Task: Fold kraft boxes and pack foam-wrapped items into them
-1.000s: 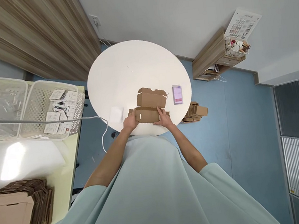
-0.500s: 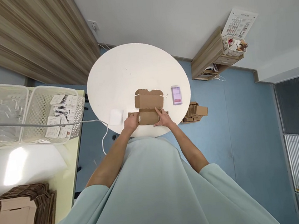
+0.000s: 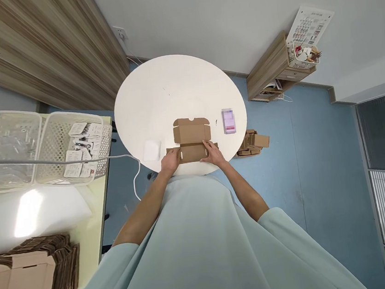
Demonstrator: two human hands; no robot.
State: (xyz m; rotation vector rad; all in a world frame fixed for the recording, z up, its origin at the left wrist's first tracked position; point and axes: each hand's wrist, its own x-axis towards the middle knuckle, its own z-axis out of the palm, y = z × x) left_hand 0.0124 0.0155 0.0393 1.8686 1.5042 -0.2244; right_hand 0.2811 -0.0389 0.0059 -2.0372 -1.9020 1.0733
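Observation:
A brown cardboard box (image 3: 194,152), partly folded, lies at the near edge of the round white table (image 3: 171,82). Its lid panel with small side flaps stretches away from me. My left hand (image 3: 171,161) grips the left end of the box, fingers closed over the side flap. At the opposite end, my right hand (image 3: 213,154) holds the right side, with thumb and fingers around the edge. A white square item (image 3: 152,150) rests left of my left hand. Right of the box lies a phone (image 3: 229,121) with a blurred pinkish screen.
Folded cardboard boxes (image 3: 252,143) are beside the table on the right. On the left side table stand white perforated baskets (image 3: 62,120), one with printed cards, and a stack of flat cardboard (image 3: 27,284). A white cable (image 3: 120,156) crosses towards the table. A wooden cabinet (image 3: 269,70) stands against the wall.
Both hands stay on the two ends of the box. The lid panel lies slightly lower in the picture and looks a little flatter. The whole view has shifted slightly.

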